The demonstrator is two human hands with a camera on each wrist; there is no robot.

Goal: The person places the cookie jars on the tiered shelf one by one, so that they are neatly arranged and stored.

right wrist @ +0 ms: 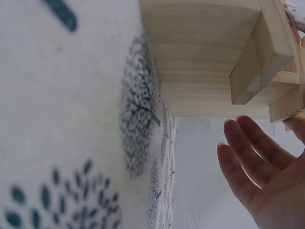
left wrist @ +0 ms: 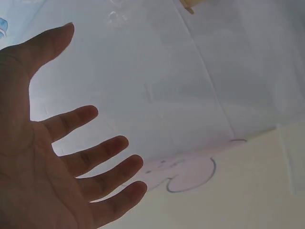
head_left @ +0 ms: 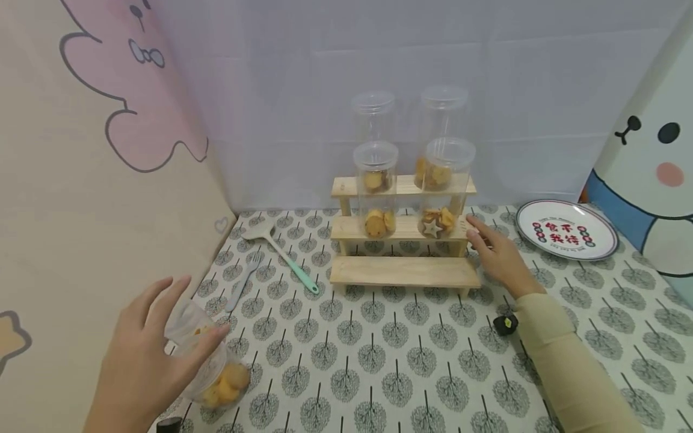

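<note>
My left hand [head_left: 148,349], fingers spread and thumb apart, hovers over a clear jar of cookies [head_left: 224,385] at the lower left. Part of that jar, and another clear plastic piece [head_left: 186,319] behind it, is hidden by the hand. The left wrist view shows the same palm [left wrist: 38,176] with nothing in it. At the right end of a wooden three-step rack [head_left: 403,270], my right hand [head_left: 500,261] reaches its fingertips to the middle step's edge. In the right wrist view its fingers [right wrist: 252,162] are extended beside the rack's underside; firm contact is unclear.
Two cookie jars [head_left: 375,198] [head_left: 444,198] stand on the middle step, two more [head_left: 441,120] on the top. A white ladle [head_left: 284,255] with a green handle and a fork [head_left: 245,279] lie left. A plate [head_left: 565,231] and a small black object [head_left: 506,325] are right.
</note>
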